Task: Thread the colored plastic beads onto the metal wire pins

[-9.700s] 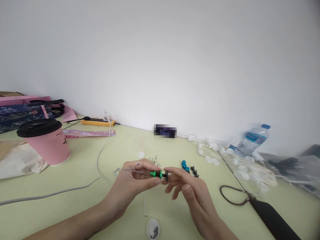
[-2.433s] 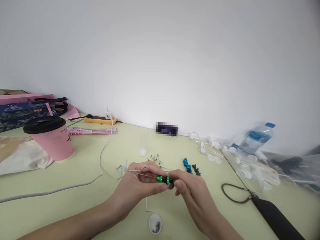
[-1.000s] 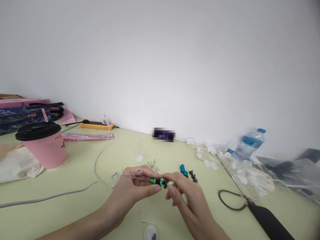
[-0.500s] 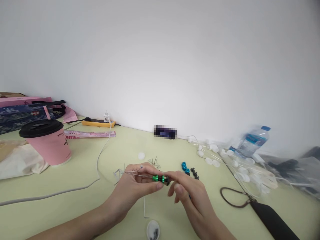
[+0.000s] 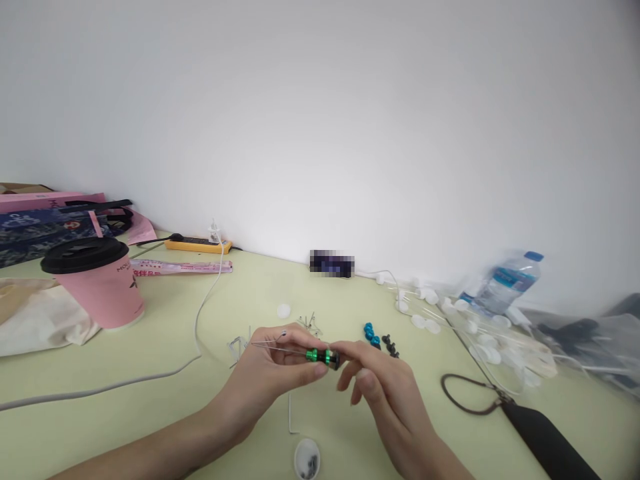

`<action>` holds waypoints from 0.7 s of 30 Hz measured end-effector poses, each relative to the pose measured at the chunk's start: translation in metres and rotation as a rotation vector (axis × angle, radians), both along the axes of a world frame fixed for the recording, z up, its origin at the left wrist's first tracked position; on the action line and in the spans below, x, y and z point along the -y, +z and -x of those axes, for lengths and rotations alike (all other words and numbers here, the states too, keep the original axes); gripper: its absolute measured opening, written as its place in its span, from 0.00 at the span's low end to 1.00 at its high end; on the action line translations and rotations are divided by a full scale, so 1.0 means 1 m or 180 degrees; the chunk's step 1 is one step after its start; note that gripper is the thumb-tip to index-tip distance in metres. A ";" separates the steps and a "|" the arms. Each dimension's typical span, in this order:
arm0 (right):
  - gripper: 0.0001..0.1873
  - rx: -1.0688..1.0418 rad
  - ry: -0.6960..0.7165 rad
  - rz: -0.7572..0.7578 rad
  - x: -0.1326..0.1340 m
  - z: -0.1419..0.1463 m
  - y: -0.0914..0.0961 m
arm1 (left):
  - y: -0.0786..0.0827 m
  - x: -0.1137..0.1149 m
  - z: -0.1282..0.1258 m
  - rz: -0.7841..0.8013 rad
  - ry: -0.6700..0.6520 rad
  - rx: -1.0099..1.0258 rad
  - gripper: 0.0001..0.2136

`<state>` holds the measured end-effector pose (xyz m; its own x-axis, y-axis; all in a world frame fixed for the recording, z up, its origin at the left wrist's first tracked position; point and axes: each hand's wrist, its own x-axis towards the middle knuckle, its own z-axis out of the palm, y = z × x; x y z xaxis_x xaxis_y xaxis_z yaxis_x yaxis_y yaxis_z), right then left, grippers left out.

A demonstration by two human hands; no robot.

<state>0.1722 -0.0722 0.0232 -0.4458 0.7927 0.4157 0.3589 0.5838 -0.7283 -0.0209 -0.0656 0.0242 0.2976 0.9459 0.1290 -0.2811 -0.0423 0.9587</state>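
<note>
My left hand (image 5: 273, 375) is closed round a thin metal rod (image 5: 277, 347) that ends in a small green and black fitting (image 5: 323, 356). The rod points left, level above the table. My right hand (image 5: 383, 390) pinches the black end of that fitting with thumb and forefinger, its other fingers loosely curled. Both hands hover above the pale green table (image 5: 165, 347), near its front.
Blue parts (image 5: 371, 333), black screws (image 5: 389, 345), loose metal pins (image 5: 309, 323), an L-shaped key (image 5: 291, 415) and a small white dish (image 5: 307, 460) lie around the hands. A pink cup (image 5: 97, 283) stands left; a water bottle (image 5: 500, 283) and white caps lie right. A dark strap (image 5: 525, 420) lies front right.
Both hands have stayed on the rod and fitting. The right fingers have shifted their hold on the fitting's black end from frame to frame; the view has wobbled slightly.
</note>
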 end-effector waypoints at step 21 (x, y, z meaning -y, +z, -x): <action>0.22 -0.0029 0.0014 0.0017 0.000 0.001 0.001 | 0.001 0.000 0.000 0.0062 0.0032 0.0003 0.06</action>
<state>0.1716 -0.0723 0.0241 -0.4455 0.7930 0.4155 0.3498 0.5814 -0.7346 -0.0206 -0.0658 0.0250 0.2878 0.9513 0.1108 -0.2818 -0.0265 0.9591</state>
